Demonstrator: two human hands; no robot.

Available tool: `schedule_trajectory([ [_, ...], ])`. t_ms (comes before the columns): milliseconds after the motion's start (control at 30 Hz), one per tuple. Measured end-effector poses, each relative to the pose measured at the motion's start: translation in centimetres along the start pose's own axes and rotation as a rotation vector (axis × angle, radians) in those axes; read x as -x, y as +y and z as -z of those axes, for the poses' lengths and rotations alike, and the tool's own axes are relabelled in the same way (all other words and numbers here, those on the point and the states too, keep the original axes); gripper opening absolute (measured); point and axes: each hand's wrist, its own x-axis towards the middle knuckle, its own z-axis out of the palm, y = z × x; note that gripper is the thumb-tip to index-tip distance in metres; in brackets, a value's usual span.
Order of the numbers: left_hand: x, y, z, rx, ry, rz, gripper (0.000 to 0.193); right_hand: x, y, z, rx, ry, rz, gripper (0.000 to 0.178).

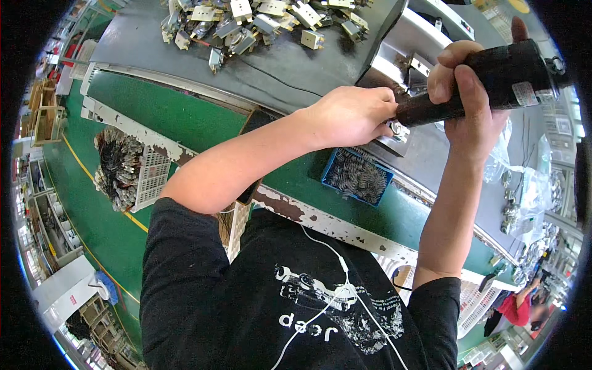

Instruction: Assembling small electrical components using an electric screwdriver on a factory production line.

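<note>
My right hand (472, 92) is wrapped round the thick black body of a powered screwdriver (505, 71), tilted with its narrow nose down to the left. At the nose, my left hand (354, 114) has its fingers pinched together. What they grip is mostly hidden by the fingers and the tool. A small shiny metal part (401, 131) shows right beside the left fingertips, over the edge of the grey worktop (296, 65). Behind both hands stands a shiny metal box or fixture (394, 52), partly covered by the right hand.
Many small metal latch-like parts (243, 40) are heaped at the back. A blue tray (383, 196) with many springs (356, 176) sits near me on a green surface. Plastic bags (533, 191) lie at right. A white crate (152, 179) is at left; a person in red (517, 310) is lower right.
</note>
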Motion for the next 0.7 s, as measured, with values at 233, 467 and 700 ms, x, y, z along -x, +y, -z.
schedule_trajectory([
  [233, 0.1, -0.4, -0.3, -0.016, 0.042, -0.032, 0.026, -0.3, 0.0, 0.4, -0.020, -0.009, 0.009, 0.085],
  [467, -0.1, -0.2, -0.1, -0.005, 0.028, -0.016, 0.026, 0.1, -0.4, -1.1, 0.228, 0.442, -0.032, 0.076],
  [700, 0.0, 0.3, 0.3, -0.010, -0.050, 0.052, 0.027, 0.9, -0.8, -2.1, 0.308, 0.309, -0.015, 0.077],
])
